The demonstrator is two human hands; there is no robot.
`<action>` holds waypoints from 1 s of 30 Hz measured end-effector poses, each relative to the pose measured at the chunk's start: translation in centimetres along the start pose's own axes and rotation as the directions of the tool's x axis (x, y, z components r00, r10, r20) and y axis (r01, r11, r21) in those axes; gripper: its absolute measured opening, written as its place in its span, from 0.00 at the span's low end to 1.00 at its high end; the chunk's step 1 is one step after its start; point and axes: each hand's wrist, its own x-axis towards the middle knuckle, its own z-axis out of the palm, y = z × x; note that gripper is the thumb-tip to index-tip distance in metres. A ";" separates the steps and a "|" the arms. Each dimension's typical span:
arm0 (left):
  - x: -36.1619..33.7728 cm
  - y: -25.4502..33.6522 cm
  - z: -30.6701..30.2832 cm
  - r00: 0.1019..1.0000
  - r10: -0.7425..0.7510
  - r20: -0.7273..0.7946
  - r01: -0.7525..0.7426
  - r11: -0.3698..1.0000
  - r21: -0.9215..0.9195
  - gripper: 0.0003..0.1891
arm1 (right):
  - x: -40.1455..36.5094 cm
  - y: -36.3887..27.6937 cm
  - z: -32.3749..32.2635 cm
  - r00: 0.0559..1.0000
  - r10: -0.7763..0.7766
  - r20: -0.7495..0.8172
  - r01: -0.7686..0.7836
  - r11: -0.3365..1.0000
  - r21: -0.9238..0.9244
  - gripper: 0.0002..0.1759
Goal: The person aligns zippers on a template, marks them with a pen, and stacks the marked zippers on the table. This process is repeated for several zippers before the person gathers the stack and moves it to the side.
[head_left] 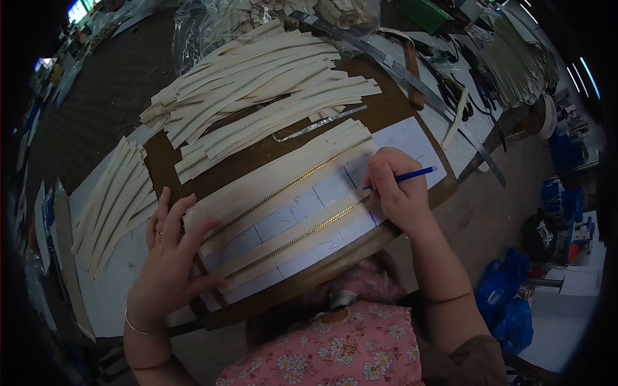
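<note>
My right hand (400, 190) grips a blue pen (417, 174), its tip at the right end of a cream zipper tape with gold teeth (309, 230). That tape lies slanted across a white paper sheet marked with lines (407, 137). Just above it, a second zipper tape (297, 182) rests along the front of a flat stack of cream tapes. My left hand (168, 254) has its fingers spread over the left ends of the tapes, thumb by the lower one. Under the paper is a brown board (360, 252).
A heap of cream zippers (251, 80) lies behind the board, with another bundle (116, 199) at the left. A long metal ruler (438, 103) and a wooden-handled tool (412, 74) lie at the back right. Blue plastic bags (505, 299) sit below, right.
</note>
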 end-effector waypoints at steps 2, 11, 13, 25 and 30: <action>0.0 0.1 0.0 1.000 0.015 -0.015 -0.014 1.000 0.004 0.43 | 0.1 -0.1 0.1 0.999 0.029 -0.019 -0.029 1.000 0.002 0.20; 0.0 0.2 0.0 1.000 0.025 -0.018 -0.025 1.000 0.016 0.42 | -0.1 -0.2 0.1 0.997 0.046 -0.069 -0.044 0.998 0.034 0.18; 0.1 0.2 -0.1 1.000 0.023 -0.020 -0.023 1.000 0.009 0.42 | -0.7 -0.2 -0.4 0.991 0.064 -0.114 -0.052 0.993 0.106 0.18; 0.1 0.3 -0.2 1.000 0.010 -0.009 -0.010 1.000 0.002 0.41 | -1.9 -1.4 -1.0 1.000 -0.020 -0.017 0.019 0.998 -0.058 0.19; 0.1 0.3 -0.2 1.000 0.012 -0.003 -0.012 1.000 0.017 0.41 | -2.0 -1.3 -0.8 0.998 -0.047 -0.040 0.043 0.995 -0.094 0.18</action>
